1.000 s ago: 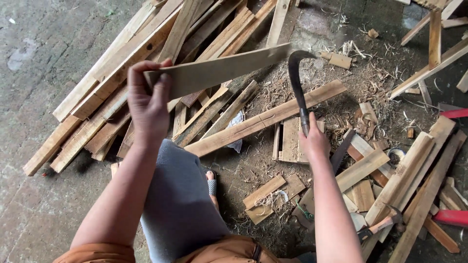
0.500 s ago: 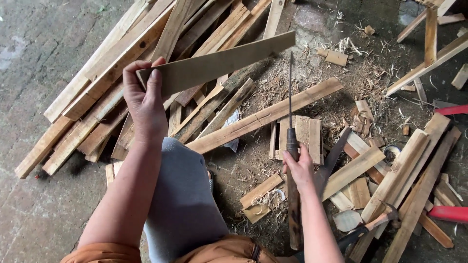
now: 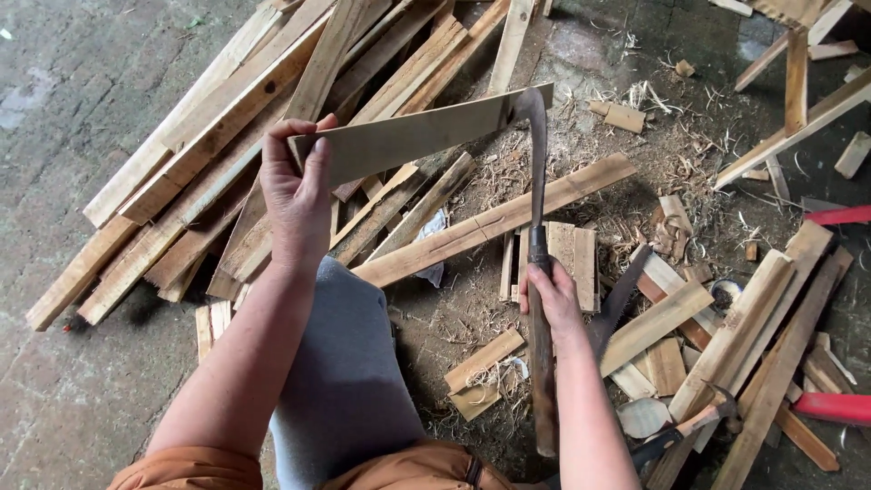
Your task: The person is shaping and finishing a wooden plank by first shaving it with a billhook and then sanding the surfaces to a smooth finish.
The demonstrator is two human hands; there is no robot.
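Now swung up against the plank's far end: curved blade (image 3: pixel 537 145), hooked tip touching wood. Right-hand fingers (image 3: pixel 547 295) clenched round the long wooden handle (image 3: pixel 543 381). Left-hand fingers (image 3: pixel 299 195) grasping the thin plank (image 3: pixel 408 138), raised above the pile of slats (image 3: pixel 254 118) and scattered offcuts (image 3: pixel 689 318) on the floor (image 3: pixel 82 381).

Left hand (image 3: pixel 295 195) grips flat pale wooden slat (image 3: pixel 408 136) at 11 o'clock; right hand (image 3: pixel 549 295) holds curved dark billhook (image 3: pixel 537 154), blade tip touching slat's far end.
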